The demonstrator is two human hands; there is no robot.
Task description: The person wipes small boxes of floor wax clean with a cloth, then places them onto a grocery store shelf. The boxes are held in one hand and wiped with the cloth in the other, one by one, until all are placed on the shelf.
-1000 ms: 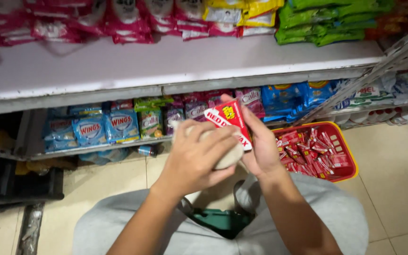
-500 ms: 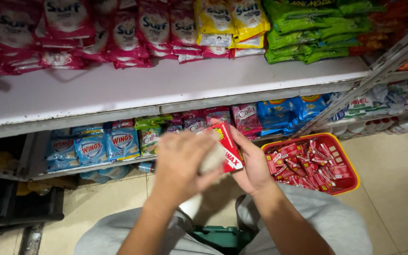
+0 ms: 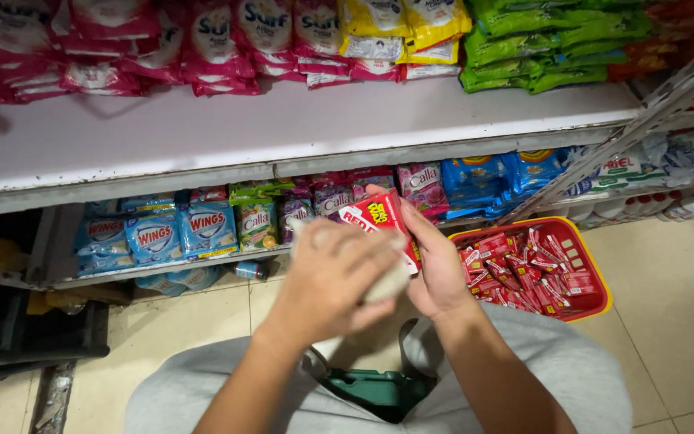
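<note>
Both hands meet before the lower shelf (image 3: 162, 269): the left hand (image 3: 335, 281) lies left of the packet (image 3: 383, 225), the right hand (image 3: 439, 273) behind it. A basket (image 3: 600, 301) of packets sits on the floor (image 3: 676, 321) to the right.

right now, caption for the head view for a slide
Right hand holds a red packet while left hand presses a cloth against it, beside a red basket.

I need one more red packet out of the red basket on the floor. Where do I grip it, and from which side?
Come from above: the red basket is open-topped and the red packets lie loosely heaped. Pinch a top packet across its narrow width. The right hand is nearest but holds a red packet.
</note>
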